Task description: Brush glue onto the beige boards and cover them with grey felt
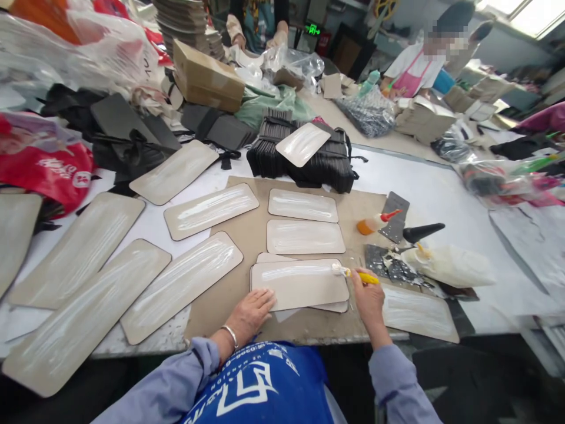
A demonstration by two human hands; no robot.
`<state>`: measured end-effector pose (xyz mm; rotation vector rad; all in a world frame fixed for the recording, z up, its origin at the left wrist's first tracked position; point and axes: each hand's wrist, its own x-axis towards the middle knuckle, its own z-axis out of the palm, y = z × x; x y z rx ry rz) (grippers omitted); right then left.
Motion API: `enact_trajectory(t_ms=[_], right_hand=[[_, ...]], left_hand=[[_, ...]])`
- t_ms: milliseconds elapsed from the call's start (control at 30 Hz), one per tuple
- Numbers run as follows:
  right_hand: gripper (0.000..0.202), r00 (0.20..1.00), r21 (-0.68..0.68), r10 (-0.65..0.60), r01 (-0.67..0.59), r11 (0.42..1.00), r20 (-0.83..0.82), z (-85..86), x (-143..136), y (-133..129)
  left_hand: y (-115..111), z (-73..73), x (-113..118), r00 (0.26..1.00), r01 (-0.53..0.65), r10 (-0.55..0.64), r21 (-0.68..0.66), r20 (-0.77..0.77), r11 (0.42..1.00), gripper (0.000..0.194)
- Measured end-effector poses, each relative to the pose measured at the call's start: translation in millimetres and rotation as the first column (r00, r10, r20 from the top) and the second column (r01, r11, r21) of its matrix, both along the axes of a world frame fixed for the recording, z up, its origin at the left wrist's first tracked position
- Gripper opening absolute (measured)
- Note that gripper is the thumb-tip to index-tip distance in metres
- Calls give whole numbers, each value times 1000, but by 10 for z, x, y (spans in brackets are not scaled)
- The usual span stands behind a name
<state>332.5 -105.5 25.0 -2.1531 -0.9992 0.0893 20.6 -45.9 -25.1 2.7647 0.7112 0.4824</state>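
Note:
My right hand point(368, 297) is closed round the yellow handle of a small glue brush point(364, 277). Its white bristles touch the upper right part of a beige rounded panel point(298, 288), where a white wet streak runs along the top. My left hand point(253, 309) lies flat with its fingers on the panel's lower left corner. Another panel shows from under it, slightly turned. Two white-streaked panels lie just beyond, a near one point(305, 237) and a farther one point(302, 205). To the right of my right hand is one more streaked panel point(419, 312).
Several streaked panels point(180, 285) spread to the left. A bundle of black pieces point(304, 153) carries one panel on top. On the right are an orange-filled bottle point(373, 224), a black-handled tool point(424, 232) and a white glue bag point(450, 265). A cardboard box point(207, 76) and two co-workers are beyond.

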Motion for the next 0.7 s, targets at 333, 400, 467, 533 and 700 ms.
enact_trajectory(t_ms=[333, 400, 467, 533, 700], right_hand=[[18, 839, -154, 393, -362, 919, 377, -9, -1161, -223], [17, 829, -135, 439, -419, 898, 346, 3, -1477, -194], [17, 826, -104, 485, -477, 873, 287, 46, -1740, -141], [17, 828, -66, 523, -522, 851, 200, 109, -1938, -85], [15, 860, 100, 499, -491, 866, -102, 222, -2172, -10]], left_hand=[[77, 193, -89, 746, -595, 637, -623, -193, 508, 11], [102, 209, -66, 734, -586, 643, -681, -218, 439, 9], [119, 221, -58, 734, -558, 653, -716, -188, 420, 7], [132, 217, -70, 739, -509, 658, -760, -146, 403, 6], [173, 104, -121, 701, -375, 707, -892, -93, 254, 5]])
